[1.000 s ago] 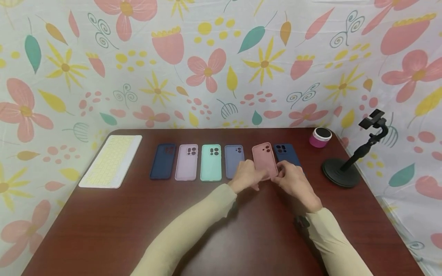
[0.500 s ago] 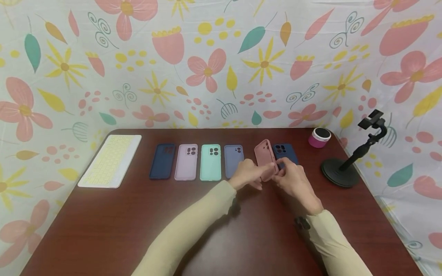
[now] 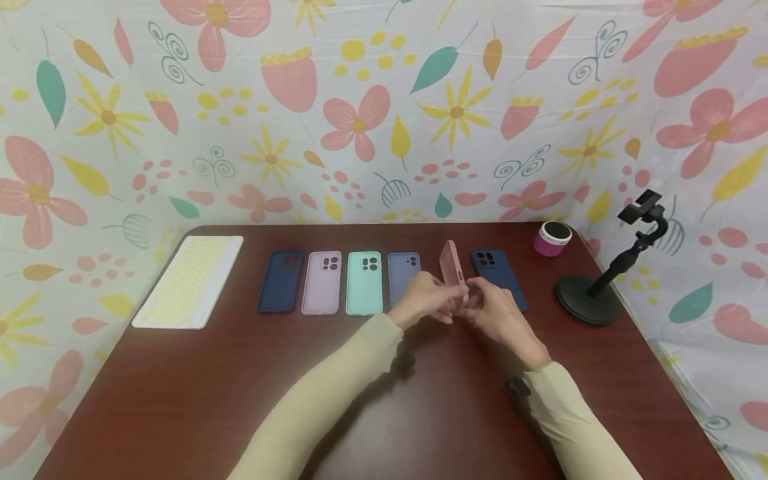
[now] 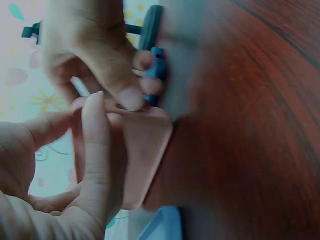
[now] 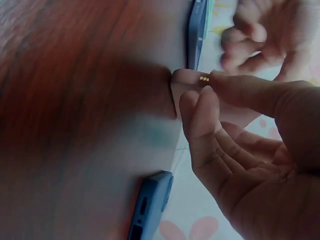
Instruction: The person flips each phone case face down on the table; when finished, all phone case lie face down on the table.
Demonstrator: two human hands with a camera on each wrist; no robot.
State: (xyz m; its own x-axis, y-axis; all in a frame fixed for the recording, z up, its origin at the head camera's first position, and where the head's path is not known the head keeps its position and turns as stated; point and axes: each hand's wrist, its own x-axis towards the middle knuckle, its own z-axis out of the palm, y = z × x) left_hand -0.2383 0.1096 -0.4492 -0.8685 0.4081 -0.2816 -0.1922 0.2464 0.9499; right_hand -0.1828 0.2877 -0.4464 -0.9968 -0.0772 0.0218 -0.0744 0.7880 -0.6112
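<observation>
Left hand (image 3: 430,299) and right hand (image 3: 497,315), fingers curled, pinched a pink, silicone-looking, rectangular phone case (image 3: 449,262); we judged it light, bendable, best gripped along its sides.

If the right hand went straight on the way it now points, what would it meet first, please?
The pink phone case it touches, then probably the left hand, though depth is unclear.

You are at a desk set-up; whether in a home or a studio, you cannot tell. Your glossy reddish-brown wood-grain table (image 3: 462,407) meets wrinkled white sheeting (image 3: 366,73) printed with pink and yellow flowers, and bears a flat white-and-yellow keyboard (image 3: 189,281) and a black round-based stand (image 3: 581,303).
</observation>
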